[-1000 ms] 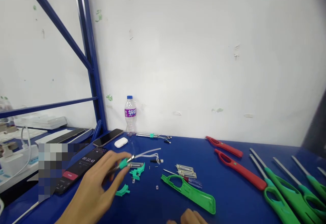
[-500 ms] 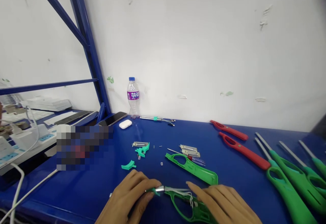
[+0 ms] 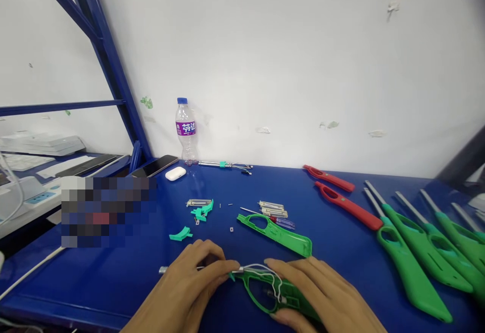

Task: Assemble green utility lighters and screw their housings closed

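My left hand (image 3: 199,280) pinches a thin metal lighter tube (image 3: 162,270), whose silvery end sticks out to the left of the hand. White wires (image 3: 278,277) run from the tube's right end into a green lighter housing half (image 3: 255,297). Over the right part of that housing lies my right hand (image 3: 314,287), its fingers wrapped about the edge. Just beyond the hands is a second green housing half (image 3: 280,234), turned with its hollow side up. Teal plastic pieces (image 3: 202,211) and a curved teal trigger (image 3: 181,234) lie ahead of my left hand.
A screwdriver (image 3: 282,222) lies beside clear lighter parts (image 3: 273,207). Red housing halves (image 3: 348,205) and several green lighters (image 3: 413,272) are at the right. By the wall stand a bottle (image 3: 185,133), an earbud case (image 3: 175,173) and a phone (image 3: 155,166).
The view has shifted a little right and down. My right hand's thumb now shows at the housing's near edge, and the white wires bow upward more. The left hand keeps its pinch.
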The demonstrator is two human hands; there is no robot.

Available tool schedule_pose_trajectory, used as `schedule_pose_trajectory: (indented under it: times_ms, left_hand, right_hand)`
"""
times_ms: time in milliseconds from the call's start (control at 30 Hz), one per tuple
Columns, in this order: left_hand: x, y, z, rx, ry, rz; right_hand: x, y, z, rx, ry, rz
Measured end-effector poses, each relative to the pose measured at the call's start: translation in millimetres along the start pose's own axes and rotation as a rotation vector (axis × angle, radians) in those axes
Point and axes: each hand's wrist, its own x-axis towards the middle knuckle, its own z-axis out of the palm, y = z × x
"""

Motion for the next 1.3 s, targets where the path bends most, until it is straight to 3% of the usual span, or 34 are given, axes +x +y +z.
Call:
schedule_pose_trajectory:
  times_ms: [300, 467, 533, 633, 700, 800, 933, 1133, 1300]
  left_hand:
    - [5.6, 4.2, -2.0, 0.037, 0.061, 0.129]
    - [4.0, 0.0, 4.1, -0.012, 0.048, 0.116]
    - [1.5, -1.9, 12.4, -0.085, 0.09, 0.018]
    - [-0.1, -2.9, 25.5, -0.182, 0.144, -0.243]
    - [0.1, -3.3, 30.6, -0.211, 0.157, -0.307]
    - [-0.1, -4.4, 28.7, -0.199, 0.151, -0.238]
    - [-4.1, -2.3, 13.0, -0.03, 0.016, 0.06]
    - [-8.2, 6.2, 1.0, 0.166, -0.075, 0.076]
    - [-3.0, 7.0, 5.1, 0.176, -0.012, 0.081]
  right_hand:
    - [5.9, -2.7, -5.3, 0.109, 0.03, 0.028]
    - [9.2, -4.2, -8.7, 0.156, 0.063, 0.043]
    - [9.8, -5.0, -10.0, 0.166, 0.078, 0.057]
    - [10.8, -5.9, -10.3, 0.185, 0.107, 0.071]
    - [11.3, -6.1, -9.4, 0.2, 0.115, 0.066]
    - [11.5, -6.0, -8.1, 0.217, 0.122, 0.052]
    - [11.0, -6.0, -8.6, 0.245, 0.107, 0.057]
    - [8.4, -4.2, -9.1, 0.258, 0.076, 0.074]
    - [3.6, -1.0, -6.0, 0.282, 0.025, 0.086]
